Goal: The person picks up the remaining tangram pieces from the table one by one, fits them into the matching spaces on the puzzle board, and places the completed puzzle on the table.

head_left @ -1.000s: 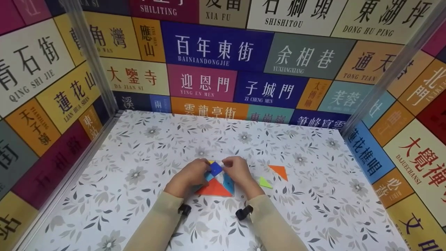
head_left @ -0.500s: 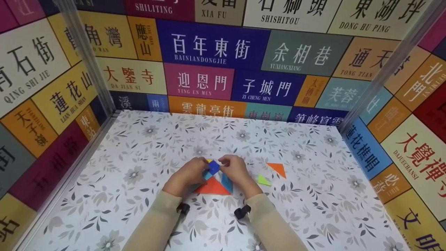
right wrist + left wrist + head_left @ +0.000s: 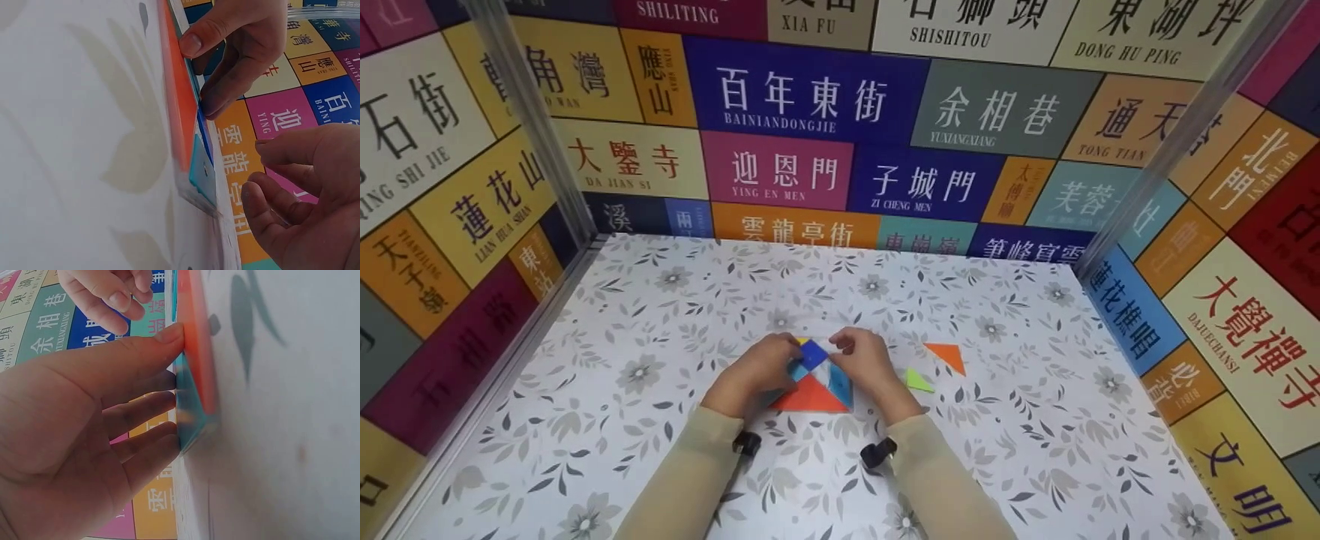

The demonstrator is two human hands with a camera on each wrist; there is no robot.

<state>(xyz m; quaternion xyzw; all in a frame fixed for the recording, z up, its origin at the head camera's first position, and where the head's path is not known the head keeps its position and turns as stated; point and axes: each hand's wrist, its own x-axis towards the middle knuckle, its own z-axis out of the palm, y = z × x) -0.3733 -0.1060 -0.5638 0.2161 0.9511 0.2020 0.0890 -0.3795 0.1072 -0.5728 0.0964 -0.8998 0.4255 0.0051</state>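
Flat tangram pieces lie together in front of the person. The red-orange triangle (image 3: 812, 397) is nearest, with the blue square (image 3: 813, 355) beyond its tip. Blue-teal pieces flank it: one at the right (image 3: 203, 171), and a teal piece (image 3: 189, 408) at the left, partly under the left hand. A bit of a yellow piece (image 3: 802, 341) shows behind the square. The left hand (image 3: 756, 371) rests on the set's left side, its thumb touching the red-orange piece and its fingertips the teal one. The right hand (image 3: 867, 366) hovers at the right side, fingers loosely bent, nothing between them.
Right of the hands lie a small lime-green triangle (image 3: 917, 381) and an orange triangle (image 3: 948, 358). A floral-patterned white tabletop (image 3: 675, 465) carries everything. Walls of coloured sign panels (image 3: 810, 82) enclose its back and sides.
The head view has shifted slightly. The right hand's fingertips now stand a little farther from the blue square. The left hand stays on the pieces, and the loose triangles lie as before.
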